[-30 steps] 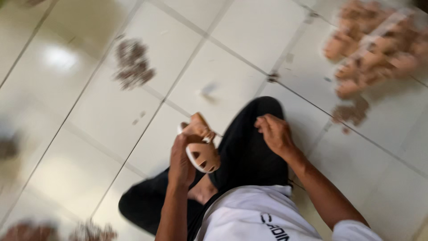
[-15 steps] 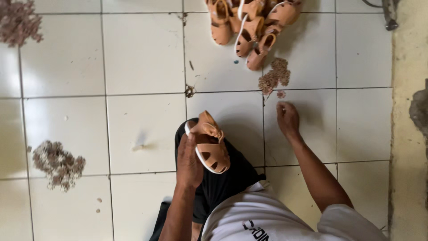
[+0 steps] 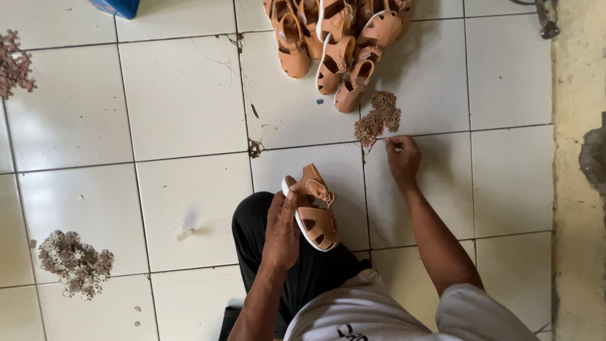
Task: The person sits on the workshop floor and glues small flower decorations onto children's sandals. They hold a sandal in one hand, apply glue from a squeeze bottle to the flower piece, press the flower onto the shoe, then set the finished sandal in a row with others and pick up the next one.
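My left hand (image 3: pixel 282 232) grips a small tan sandal (image 3: pixel 314 209) with a white sole, held above my black-trousered knee. My right hand (image 3: pixel 402 158) reaches out over the white tiled floor, fingertips pinched at the near edge of a little heap of brown flower-shaped pieces (image 3: pixel 377 119). Whether a piece is between the fingers is too small to tell. Just beyond that heap lies a pile of tan sandals (image 3: pixel 334 44) of the same kind.
A second heap of flower pieces (image 3: pixel 74 263) lies at the lower left, and a third (image 3: pixel 14 64) at the left edge. A blue object (image 3: pixel 115 6) sits at the top. A rough concrete strip (image 3: pixel 577 170) runs down the right side.
My right hand has stretched from my knee out to the heap of flower pieces. My left hand keeps hold of the sandal. The view has swung and steadied.
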`<state>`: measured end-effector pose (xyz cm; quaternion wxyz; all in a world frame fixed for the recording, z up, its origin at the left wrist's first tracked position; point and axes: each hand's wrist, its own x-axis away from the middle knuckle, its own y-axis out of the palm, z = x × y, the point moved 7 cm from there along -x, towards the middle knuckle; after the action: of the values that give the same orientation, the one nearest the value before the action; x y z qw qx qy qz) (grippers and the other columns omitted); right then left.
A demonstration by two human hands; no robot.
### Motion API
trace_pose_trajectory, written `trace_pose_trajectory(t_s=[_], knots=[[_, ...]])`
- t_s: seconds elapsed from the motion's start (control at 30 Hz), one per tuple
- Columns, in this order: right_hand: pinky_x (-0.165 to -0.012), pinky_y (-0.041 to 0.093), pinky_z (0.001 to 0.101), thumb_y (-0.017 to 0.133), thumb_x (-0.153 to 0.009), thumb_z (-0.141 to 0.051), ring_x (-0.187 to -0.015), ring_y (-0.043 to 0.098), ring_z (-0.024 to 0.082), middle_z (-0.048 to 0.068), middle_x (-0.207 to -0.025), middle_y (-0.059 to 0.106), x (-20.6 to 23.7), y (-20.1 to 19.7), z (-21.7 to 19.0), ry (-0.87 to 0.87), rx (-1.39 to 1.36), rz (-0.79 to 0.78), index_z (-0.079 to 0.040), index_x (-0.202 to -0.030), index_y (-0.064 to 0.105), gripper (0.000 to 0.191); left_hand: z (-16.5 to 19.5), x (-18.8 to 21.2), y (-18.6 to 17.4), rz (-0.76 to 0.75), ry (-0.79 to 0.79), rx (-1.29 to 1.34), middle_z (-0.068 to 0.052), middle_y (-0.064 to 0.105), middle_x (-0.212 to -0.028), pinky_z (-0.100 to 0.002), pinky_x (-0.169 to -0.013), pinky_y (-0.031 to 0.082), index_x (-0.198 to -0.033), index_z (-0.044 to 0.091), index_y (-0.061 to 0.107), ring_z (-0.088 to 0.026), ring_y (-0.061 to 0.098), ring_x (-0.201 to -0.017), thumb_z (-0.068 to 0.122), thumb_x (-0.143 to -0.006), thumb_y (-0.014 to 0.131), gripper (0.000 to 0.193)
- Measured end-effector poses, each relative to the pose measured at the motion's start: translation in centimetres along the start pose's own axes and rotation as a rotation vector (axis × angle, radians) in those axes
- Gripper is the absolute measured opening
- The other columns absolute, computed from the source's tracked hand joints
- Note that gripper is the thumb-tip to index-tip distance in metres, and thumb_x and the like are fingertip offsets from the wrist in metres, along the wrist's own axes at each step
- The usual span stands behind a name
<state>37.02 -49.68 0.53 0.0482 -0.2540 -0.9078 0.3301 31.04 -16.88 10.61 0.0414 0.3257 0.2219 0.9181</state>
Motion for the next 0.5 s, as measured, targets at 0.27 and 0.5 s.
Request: trace_pose_trajectory(t_s=[0.27,0.5], knots=[[-0.079,0.064,0.0312,0.069,-0.096,-0.005,-0.085,0.072,0.015,0.012,-0.100,0.075,0.6,0.1,-6.6,0.318,-0.645,-0.488,0.002,-0.117,0.067,0.022,0.0,0.4,-1.4,0.035,0.033,0.028,-0.011,0.065,-0.114,-0.036,-0.095,0.054,-0.123,0.002,0.054,-0.018,0.064,-0.110,0.059,-0.093,0.059,0.064],[-0.072,0.062,0.0335,0.069,-0.097,-0.006,-0.082,0.071,0.017,0.013,-0.100,0.074,3.8,0.6,-15.9,0.227,-0.747,-0.734,0.004,-0.108,0.071,0.015,1.2,2.9,-3.1,0.092,0.085,0.098,-0.012,0.066,-0.118,-0.034,-0.095,0.054,-0.132,0.002,0.052,-0.018,0.065,-0.110,0.058,-0.091,0.059,0.069]])
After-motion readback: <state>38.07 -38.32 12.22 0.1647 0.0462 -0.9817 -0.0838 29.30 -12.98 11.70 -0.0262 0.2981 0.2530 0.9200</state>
